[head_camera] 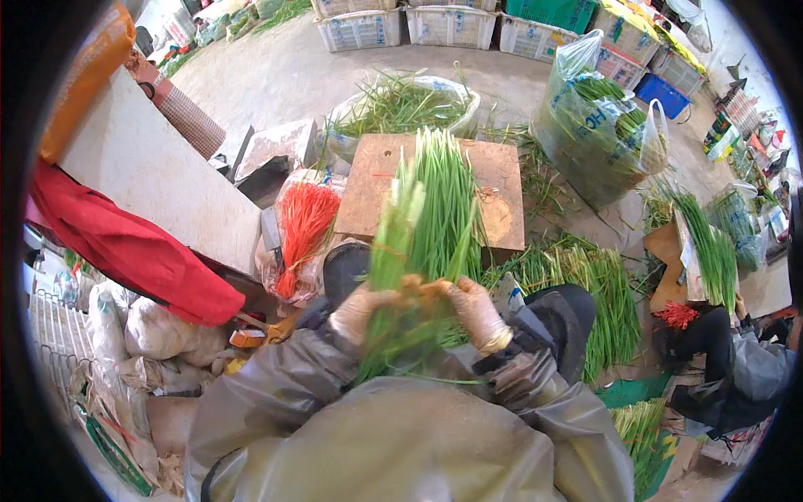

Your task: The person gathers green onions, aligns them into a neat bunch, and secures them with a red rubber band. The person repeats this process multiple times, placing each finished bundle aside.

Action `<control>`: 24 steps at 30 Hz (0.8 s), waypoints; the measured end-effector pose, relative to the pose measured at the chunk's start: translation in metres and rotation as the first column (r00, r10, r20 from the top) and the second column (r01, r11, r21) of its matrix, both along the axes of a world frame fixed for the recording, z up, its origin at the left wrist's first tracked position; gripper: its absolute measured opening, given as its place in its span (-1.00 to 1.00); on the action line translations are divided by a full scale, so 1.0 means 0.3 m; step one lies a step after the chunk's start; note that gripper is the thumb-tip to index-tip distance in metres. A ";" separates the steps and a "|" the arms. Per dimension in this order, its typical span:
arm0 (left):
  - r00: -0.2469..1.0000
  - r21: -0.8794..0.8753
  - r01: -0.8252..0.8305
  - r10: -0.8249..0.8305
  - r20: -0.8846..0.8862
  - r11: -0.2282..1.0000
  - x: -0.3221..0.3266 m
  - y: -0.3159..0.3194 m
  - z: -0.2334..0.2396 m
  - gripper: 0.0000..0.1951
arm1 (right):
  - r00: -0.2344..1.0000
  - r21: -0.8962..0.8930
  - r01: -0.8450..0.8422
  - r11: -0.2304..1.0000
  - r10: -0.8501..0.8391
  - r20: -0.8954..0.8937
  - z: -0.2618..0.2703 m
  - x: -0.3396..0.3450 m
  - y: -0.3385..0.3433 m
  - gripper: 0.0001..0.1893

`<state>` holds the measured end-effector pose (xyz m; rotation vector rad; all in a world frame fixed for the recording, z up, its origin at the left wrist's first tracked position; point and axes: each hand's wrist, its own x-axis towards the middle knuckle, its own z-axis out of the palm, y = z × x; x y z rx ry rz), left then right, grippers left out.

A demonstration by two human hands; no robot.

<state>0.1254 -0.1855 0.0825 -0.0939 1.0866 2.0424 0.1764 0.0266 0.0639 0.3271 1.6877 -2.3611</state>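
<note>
My left hand [367, 310], in a thin pale glove, grips a blurred bundle of long green leafy stalks [398, 232], which look like garlic chives. A band seems to cross the bundle. My right hand [480, 317], gloved too, has its fingertips close together beside the bundle, with a few loose green blades [465, 248] rising from them. Motion blur hides the exact fingertip contact. Beyond both hands, a thick pile of the same stalks [442, 201] lies on a wooden board [376, 157], pale ends pointing away from me.
Red ties [306, 219] lie left of the board. Behind it stands a sack of loose leaves [408, 106]. More stalks [602, 295] lie on the floor at right, below a filled plastic bag [590, 132]. Another person's leg [706, 345] is far right. Crates [452, 28] line the back.
</note>
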 end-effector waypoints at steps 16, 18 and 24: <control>0.974 -0.209 0.173 -0.199 -0.107 0.962 0.043 0.163 0.039 -0.49 | 0.937 0.642 0.330 0.692 -0.157 -0.311 0.099 -0.008 0.061 -0.60; 0.963 -0.216 0.196 -0.229 -0.143 0.957 0.049 0.169 0.044 -0.45 | 0.892 0.724 0.421 0.546 -0.106 -0.439 0.091 -0.031 0.054 -0.73; 0.985 0.003 0.175 -0.175 0.015 0.985 0.063 0.110 0.061 -0.32 | 0.897 -0.057 0.413 0.909 -0.417 -0.147 0.122 -0.043 0.169 -0.80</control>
